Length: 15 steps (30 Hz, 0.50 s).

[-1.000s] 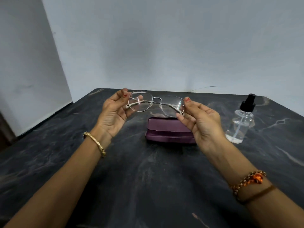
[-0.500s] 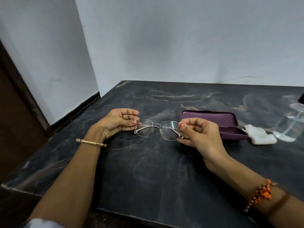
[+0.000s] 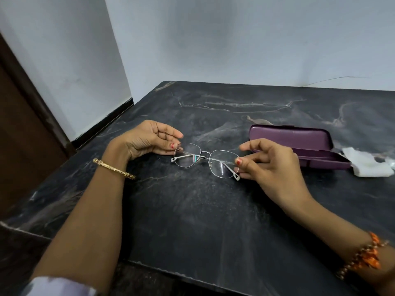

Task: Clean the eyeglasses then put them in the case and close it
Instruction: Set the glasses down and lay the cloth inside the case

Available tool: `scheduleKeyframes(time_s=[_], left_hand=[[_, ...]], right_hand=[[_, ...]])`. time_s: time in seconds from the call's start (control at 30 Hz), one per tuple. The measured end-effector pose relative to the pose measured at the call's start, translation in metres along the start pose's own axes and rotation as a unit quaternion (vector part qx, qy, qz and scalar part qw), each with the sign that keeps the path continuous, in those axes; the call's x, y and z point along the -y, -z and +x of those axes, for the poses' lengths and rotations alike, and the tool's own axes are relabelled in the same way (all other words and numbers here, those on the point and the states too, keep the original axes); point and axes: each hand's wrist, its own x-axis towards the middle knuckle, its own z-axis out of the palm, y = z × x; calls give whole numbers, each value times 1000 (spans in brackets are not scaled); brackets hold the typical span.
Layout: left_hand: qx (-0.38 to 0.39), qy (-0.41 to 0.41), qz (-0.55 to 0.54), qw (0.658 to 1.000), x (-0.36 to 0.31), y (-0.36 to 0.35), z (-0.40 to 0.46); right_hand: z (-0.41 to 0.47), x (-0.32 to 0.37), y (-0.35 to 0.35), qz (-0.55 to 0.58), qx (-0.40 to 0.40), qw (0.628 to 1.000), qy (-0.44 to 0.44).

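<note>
**Glasses folded and low over the table, case not yet filled**

Dark marbled stone makes up the table (image 3: 192, 210), which stands in a corner of pale walls, with a brown door at the far left edge of the view.

The eyeglasses (image 3: 205, 160) sit near the middle of the table, low over it or resting on it; which of the two cannot be told. Their arms look folded in behind the lenses. The left hand (image 3: 147, 139) has its fingers loosely curled, with the thumb and a fingertip pinching the left end of the frame. The right hand (image 3: 267, 161) pinches the right end between thumb and forefinger, its other fingers spread and relaxed.

The purple case (image 3: 299, 144) lies to the right, just beyond the right hand, its lid raised only a little. A crumpled white cloth (image 3: 367, 162) lies just beside its right end.

Judging by the folded arms and the cloth set aside, the cleaning seems done or nearly so. Putting the eyeglasses in the case and closing it are still to do.

Whether the lenses are truly clean cannot be judged; they show only glints. The inside of the case is hidden by the lid and the right hand. The cloth is cut off at the right edge, where a small clear object beside it is too cropped to name.
</note>
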Motion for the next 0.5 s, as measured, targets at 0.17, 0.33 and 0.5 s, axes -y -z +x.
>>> scheduleKeyframes(time_s=[0.17,0.33,0.5], left_hand=[[-4,-3,22,1000,-2,3,-2],[-58,-23,34,997,-6,-4,-2],[-215,-114,12,970,-6,-16,5]], right_hand=[[-2,0,-1,-150,5,987,60],[-5,7,-4,-260,-11,958,125],[-8,12,-1,-331,-54,918,211]])
